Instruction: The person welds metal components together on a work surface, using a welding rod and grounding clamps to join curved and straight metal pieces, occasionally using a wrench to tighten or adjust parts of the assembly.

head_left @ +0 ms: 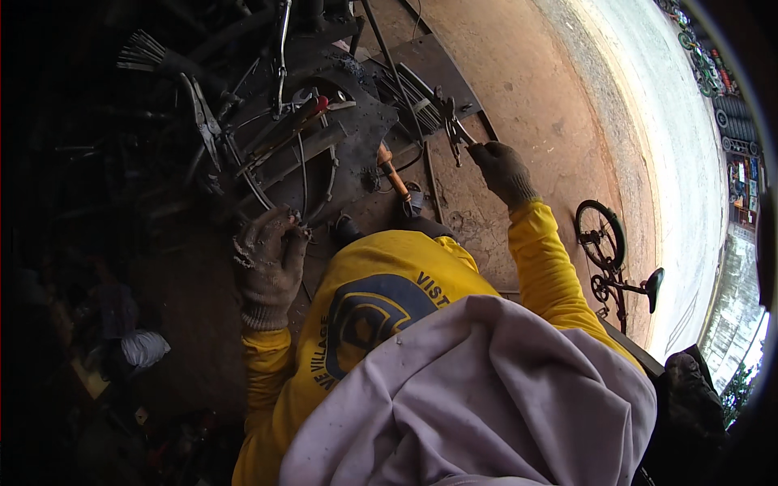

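My right hand (502, 172), in a grey-brown knit glove, reaches out over the right end of the dark metal bench (369, 134). It is closed on the handles of metal pliers (455, 125), whose jaws point away from me by a bundle of thin rods (412, 95). My left hand (271, 257), gloved alike and dusty, hangs at the bench's near left edge. Its fingers curl toward the thumb beside a curved metal strip (253, 188); what lies between the fingertips is unclear. An orange-handled tool (393, 172) lies at the bench's near edge.
A red-handled tool (314, 107), large pliers (203, 121) and a wire bundle (146, 53) lie among dark metal parts on the left. A bicycle (612, 259) stands at right on the dirt floor, before a pale road. A white bag (146, 348) sits in shadow at left.
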`<state>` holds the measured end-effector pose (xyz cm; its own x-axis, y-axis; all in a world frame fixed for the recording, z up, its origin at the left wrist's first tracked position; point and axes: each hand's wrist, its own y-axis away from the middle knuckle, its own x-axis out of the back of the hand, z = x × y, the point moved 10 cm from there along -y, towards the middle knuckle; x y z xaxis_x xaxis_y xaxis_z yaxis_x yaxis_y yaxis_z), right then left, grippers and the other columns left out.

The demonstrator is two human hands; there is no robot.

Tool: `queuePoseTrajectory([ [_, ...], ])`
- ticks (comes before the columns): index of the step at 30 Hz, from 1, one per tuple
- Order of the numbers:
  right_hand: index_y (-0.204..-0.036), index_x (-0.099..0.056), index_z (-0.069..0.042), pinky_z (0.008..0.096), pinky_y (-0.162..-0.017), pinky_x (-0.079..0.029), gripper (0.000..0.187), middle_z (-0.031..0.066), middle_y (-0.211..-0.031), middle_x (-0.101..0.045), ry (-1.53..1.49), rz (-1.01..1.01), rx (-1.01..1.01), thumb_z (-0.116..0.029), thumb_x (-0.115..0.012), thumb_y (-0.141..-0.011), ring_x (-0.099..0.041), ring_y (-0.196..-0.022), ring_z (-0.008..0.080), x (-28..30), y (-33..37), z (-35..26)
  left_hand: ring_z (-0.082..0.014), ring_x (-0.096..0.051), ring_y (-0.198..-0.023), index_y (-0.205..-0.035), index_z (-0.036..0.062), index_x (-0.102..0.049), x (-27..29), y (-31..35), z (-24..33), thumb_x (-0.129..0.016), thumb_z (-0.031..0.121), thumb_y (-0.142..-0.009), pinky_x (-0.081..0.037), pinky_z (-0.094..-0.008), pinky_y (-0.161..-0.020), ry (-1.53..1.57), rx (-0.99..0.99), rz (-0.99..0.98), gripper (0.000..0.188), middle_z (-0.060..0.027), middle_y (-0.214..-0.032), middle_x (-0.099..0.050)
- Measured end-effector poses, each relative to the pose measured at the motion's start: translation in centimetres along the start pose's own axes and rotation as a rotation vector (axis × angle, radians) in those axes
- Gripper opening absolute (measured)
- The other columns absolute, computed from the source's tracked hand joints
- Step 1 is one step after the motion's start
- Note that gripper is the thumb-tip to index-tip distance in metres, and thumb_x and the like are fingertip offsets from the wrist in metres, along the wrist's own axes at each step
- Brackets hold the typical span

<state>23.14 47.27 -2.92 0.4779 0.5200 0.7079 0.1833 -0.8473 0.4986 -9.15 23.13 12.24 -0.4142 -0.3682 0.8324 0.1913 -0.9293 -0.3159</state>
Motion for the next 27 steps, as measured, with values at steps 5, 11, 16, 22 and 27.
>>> queuePoseTrajectory([
  [5, -0.107, -0.074, 0.001, 0.0515, -0.084, -0.053, 0.053, 0.0302, -0.108, -0.07, 0.21, 0.154, 0.052, -0.046, -0.05, -0.099, -0.069, -0.1, 0.0455, -3.4, -18.0, 3.0, -0.0275, -0.068, -0.099, -0.11, 0.0069, -0.068, -2.2, -2.7, 4.3, -0.077, 0.012, -0.089, -0.054, -0.0409, -0.085, -0.144, -0.055, -0.07, 0.023, -0.0096, -0.114, -0.07],
  [11, -0.113, -0.074, -0.003, 0.0492, -0.094, -0.053, 0.041, 0.029, -0.117, -0.069, 0.209, 0.022, -0.009, -0.035, -0.053, -0.096, -0.068, -0.112, 0.0409, -8.0, -30.8, 3.4, -0.0307, -0.066, -0.101, -0.109, 0.0077, -0.069, -2.9, -3.8, 6.4, -0.076, 0.005, -0.087, -0.052, -0.043, -0.084, -0.168, 0.073, -0.1, 0.023, -0.0111, -0.112, -0.071],
  [16, -0.133, -0.061, -0.004, 0.0473, -0.103, -0.05, 0.052, 0.0295, -0.129, -0.065, 0.214, -0.026, -0.133, -0.041, -0.055, -0.096, -0.063, -0.121, 0.0423, -13.7, -30.5, 5.2, -0.0314, -0.068, -0.097, -0.108, 0.0056, -0.068, -4.6, -2.4, 7.3, -0.076, 0.009, -0.084, -0.055, -0.0432, -0.083, -0.339, 0.051, -0.225, 0.025, -0.0113, -0.11, -0.07],
  [22, -0.127, -0.062, 0.004, 0.0417, -0.099, -0.053, 0.048, 0.0252, -0.116, -0.07, -0.403, 0.137, 0.46, -0.033, -0.064, -0.096, -0.069, -0.111, 0.0378, -9.0, -14.6, -5.6, -0.0279, -0.069, -0.097, -0.108, 0.0087, -0.071, -3.8, -2.1, 4.7, -0.076, 0.018, -0.086, -0.056, -0.0413, -0.084, -0.196, 0.262, -0.093, 0.024, -0.0071, -0.112, -0.071],
  [27, -0.125, -0.065, 0.002, 0.0408, -0.087, -0.059, 0.043, 0.0175, -0.106, -0.072, -0.424, 0.03, 1.3, -0.027, -0.071, -0.095, -0.073, -0.1, 0.0278, 1.7, 5.0, -25.3, -0.0275, -0.069, -0.1, -0.11, 0.0082, -0.071, -1.8, -3.9, 3.1, -0.076, 0.02, -0.088, -0.054, -0.0412, -0.088, -0.296, 0.222, 0.136, 0.026, -0.0078, -0.114, -0.07],
])
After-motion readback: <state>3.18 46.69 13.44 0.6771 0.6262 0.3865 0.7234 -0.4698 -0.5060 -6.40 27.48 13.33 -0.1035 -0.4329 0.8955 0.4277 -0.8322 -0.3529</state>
